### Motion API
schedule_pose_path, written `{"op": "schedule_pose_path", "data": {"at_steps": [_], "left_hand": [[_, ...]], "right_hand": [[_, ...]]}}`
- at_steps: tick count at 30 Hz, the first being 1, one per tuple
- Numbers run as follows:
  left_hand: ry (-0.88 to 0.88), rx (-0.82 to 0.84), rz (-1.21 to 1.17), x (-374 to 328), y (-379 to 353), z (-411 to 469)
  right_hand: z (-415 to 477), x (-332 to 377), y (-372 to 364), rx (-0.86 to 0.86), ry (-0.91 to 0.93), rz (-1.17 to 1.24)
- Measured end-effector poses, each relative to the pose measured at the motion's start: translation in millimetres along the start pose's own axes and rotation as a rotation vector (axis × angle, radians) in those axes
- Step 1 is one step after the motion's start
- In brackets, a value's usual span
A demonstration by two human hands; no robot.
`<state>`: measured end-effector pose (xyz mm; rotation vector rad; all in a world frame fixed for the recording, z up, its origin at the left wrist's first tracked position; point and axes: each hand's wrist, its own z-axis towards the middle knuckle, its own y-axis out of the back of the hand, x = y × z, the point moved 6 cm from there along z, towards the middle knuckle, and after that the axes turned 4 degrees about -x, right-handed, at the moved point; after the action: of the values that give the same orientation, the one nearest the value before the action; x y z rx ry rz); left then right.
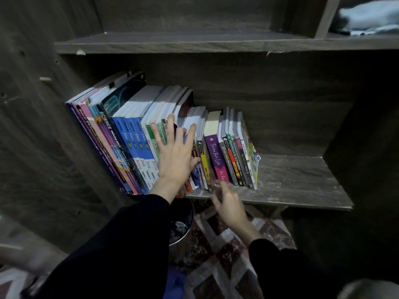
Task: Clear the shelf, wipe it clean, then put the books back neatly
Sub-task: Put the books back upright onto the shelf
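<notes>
A row of books (138, 134) stands spines outward on a dark wood-grain shelf (302, 180). The row begins against the cabinet's left wall and ends about midway along the board. Tall workbooks in purple, pink and blue are on the left, one with "SCIENCE" on its spine. Shorter paperbacks are on the right, among them a purple book (216, 158) with handwritten-style lettering. The board's surface looks scuffed and dusty.

The left hand (174, 160) is spread wide, its straight fingers laid against the spines and top edges in the middle of the row, covering several titles. The right hand (230, 205) is blurred at the shelf's front edge, below the purple book. Its fingers reach out loosely and hold nothing; I cannot tell whether they touch the books. Most small spine text is unreadable.

Both arms wear black sleeves (121, 244). Another shelf board (194, 43) runs above, and a pale folded cloth (371, 18), partly cut off, lies in the upper right compartment. Below the shelf, a metal bin (181, 231) sits on a patterned floor (226, 266), partly hidden by the left sleeve.
</notes>
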<state>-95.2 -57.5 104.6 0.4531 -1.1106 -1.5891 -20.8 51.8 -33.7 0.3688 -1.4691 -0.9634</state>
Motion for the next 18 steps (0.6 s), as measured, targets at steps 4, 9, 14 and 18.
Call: {"op": "schedule_pose_path", "data": {"at_steps": [4,9,14,18], "left_hand": [[0.031,-0.022,0.035,0.1,-3.5,1.9],[0.038,-0.062,0.062,0.3,-10.4,3.5],[0.06,-0.151,0.062,-2.0,-15.1,8.6],[0.071,-0.116,0.074,-1.3,-13.0,7.3]], "right_hand": [[25.1,6.0,-10.5,-0.049,-0.04,-0.008],[50.4,11.4,-11.0,-0.011,0.079,-0.304],[66.5,9.4,-11.8,-0.021,0.067,-0.361],[61.5,6.3,-14.6,0.013,-0.02,-0.375]]}}
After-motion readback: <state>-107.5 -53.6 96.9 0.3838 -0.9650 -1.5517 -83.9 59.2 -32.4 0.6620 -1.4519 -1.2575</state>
